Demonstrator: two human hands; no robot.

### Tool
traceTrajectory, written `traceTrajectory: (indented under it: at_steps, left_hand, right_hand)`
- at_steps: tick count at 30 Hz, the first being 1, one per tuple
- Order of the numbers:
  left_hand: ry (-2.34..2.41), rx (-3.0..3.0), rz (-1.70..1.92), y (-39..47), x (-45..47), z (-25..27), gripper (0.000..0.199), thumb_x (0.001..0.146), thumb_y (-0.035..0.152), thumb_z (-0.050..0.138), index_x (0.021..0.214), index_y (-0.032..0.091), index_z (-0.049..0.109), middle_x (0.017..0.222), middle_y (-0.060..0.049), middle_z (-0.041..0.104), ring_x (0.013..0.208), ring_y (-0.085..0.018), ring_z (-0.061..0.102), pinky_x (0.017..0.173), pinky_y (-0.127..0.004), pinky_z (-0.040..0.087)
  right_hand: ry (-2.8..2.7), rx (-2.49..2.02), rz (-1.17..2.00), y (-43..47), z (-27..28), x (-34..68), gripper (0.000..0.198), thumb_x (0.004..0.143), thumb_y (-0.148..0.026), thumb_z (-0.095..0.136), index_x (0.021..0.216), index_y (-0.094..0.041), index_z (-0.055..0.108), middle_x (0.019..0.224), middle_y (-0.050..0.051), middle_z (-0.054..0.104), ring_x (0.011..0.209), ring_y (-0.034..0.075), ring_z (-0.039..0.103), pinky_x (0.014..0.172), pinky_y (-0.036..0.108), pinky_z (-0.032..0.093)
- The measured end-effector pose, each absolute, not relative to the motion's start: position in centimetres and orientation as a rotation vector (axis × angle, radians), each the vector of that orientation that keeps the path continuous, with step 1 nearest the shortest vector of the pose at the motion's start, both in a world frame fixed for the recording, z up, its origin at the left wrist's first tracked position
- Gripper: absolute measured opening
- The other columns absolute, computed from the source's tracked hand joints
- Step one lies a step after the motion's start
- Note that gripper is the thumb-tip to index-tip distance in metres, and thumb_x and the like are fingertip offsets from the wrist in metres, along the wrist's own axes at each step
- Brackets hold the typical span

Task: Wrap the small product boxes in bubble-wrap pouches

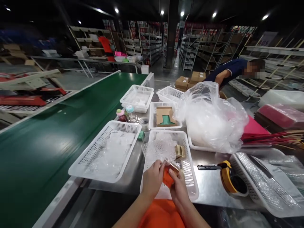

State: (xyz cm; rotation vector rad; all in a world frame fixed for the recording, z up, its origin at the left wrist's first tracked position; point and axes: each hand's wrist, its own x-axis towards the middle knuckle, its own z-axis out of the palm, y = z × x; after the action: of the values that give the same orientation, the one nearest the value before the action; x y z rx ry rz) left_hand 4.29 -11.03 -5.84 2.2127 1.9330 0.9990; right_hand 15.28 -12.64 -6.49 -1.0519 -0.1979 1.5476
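Note:
Over the near white basket, a small orange and gold box is held between both hands. My left hand pinches its upper left corner. The fingers of my right hand close around its right side, the thumb lying on the orange face. Just beyond my hands, a sheet of bubble wrap spreads across the basket and over its left rim. Small gold boxes stand beside the wrap in the same basket. The underside of the held box is hidden.
To the left, a white basket holds clear plastic packets, beside a green conveyor belt. A large bag of plastic stands behind on the right. A box cutter touches a yellow tape dispenser. A person bends over beyond the table.

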Motion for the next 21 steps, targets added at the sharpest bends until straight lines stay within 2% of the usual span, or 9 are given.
traceTrajectory:
  at_steps: [2,4,7,9,11,13,15,18,21]
  left_hand:
    - [1.919,2.382,1.155,-10.7,4.2,-6.1,0.02,0.099,0.021,0.041,0.093,0.02,0.06,0.069,0.002,0.066,0.058,-0.014,0.064,0.052,-0.025,0.042]
    - [1.907,2.474,1.264,-10.5,4.0,-6.1,0.02,0.098,0.019,0.041,0.096,0.02,0.062,0.068,0.001,0.063,0.06,-0.014,0.062,0.055,-0.026,0.044]
    - [1.882,2.462,1.38,-10.1,3.9,-5.3,0.018,0.096,0.017,0.045,0.092,0.019,0.063,0.076,-0.002,0.063,0.071,-0.016,0.061,0.064,-0.026,0.047]
    - [1.82,2.465,1.394,-10.1,4.2,-4.7,0.02,0.095,0.015,0.044,0.088,0.017,0.062,0.081,-0.004,0.064,0.077,-0.016,0.06,0.069,-0.028,0.049]
    - [1.752,2.507,1.315,-10.3,4.5,-4.6,0.022,0.095,0.014,0.043,0.081,0.017,0.06,0.077,-0.004,0.063,0.074,-0.016,0.058,0.069,-0.029,0.049]
    - [1.726,2.536,1.241,-10.6,4.8,-4.9,0.025,0.095,0.014,0.041,0.077,0.018,0.057,0.075,-0.003,0.062,0.072,-0.016,0.057,0.068,-0.03,0.049]
    - [1.762,2.53,1.267,-10.8,4.8,-5.4,0.024,0.098,0.023,0.04,0.089,0.017,0.061,0.085,-0.007,0.065,0.079,-0.019,0.059,0.071,-0.032,0.051]
    - [1.833,2.488,1.258,-10.6,4.4,-5.8,0.027,0.098,0.034,0.042,0.102,0.016,0.062,0.094,-0.009,0.067,0.085,-0.021,0.062,0.074,-0.035,0.053]
    - [1.792,2.525,1.204,-10.8,3.8,-6.1,0.021,0.097,0.023,0.042,0.092,0.019,0.062,0.08,-0.004,0.067,0.074,-0.018,0.063,0.069,-0.031,0.052]
  right_hand:
    - [-0.203,-1.035,1.569,-12.7,-6.6,15.5,0.039,0.047,-0.034,0.094,0.079,-0.024,0.075,0.071,-0.004,0.073,0.06,0.008,0.059,0.057,0.019,0.047]
    - [-0.299,-1.013,1.583,-12.9,-6.9,15.6,0.038,0.051,-0.033,0.092,0.085,-0.026,0.076,0.064,-0.006,0.068,0.051,0.006,0.048,0.05,0.019,0.04]
    - [-0.485,-1.008,1.579,-13.0,-7.2,15.6,0.046,0.057,-0.036,0.09,0.1,-0.026,0.076,0.085,0.0,0.075,0.071,0.012,0.06,0.062,0.023,0.047]
    - [-0.469,-1.01,1.578,-12.9,-7.2,15.6,0.047,0.057,-0.038,0.09,0.1,-0.025,0.076,0.097,0.003,0.076,0.086,0.017,0.064,0.071,0.026,0.051]
    - [-0.35,-1.004,1.594,-12.7,-7.0,15.8,0.041,0.056,-0.038,0.091,0.091,-0.025,0.075,0.091,0.001,0.075,0.08,0.015,0.065,0.07,0.027,0.052]
    - [-0.223,-0.983,1.606,-12.4,-6.9,16.1,0.034,0.054,-0.035,0.093,0.077,-0.025,0.071,0.07,-0.004,0.069,0.065,0.011,0.061,0.064,0.025,0.052]
    - [-0.145,-0.95,1.627,-12.0,-6.9,16.3,0.033,0.052,-0.034,0.094,0.066,-0.024,0.065,0.054,-0.007,0.058,0.056,0.01,0.056,0.062,0.024,0.052]
    - [-0.158,-0.908,1.66,-11.6,-6.8,16.3,0.034,0.052,-0.037,0.094,0.071,-0.024,0.068,0.063,-0.004,0.065,0.063,0.011,0.06,0.066,0.025,0.052]
    - [-0.261,-0.91,1.664,-12.2,-6.6,15.9,0.039,0.05,-0.037,0.094,0.08,-0.024,0.074,0.073,-0.002,0.07,0.061,0.01,0.057,0.06,0.023,0.047]
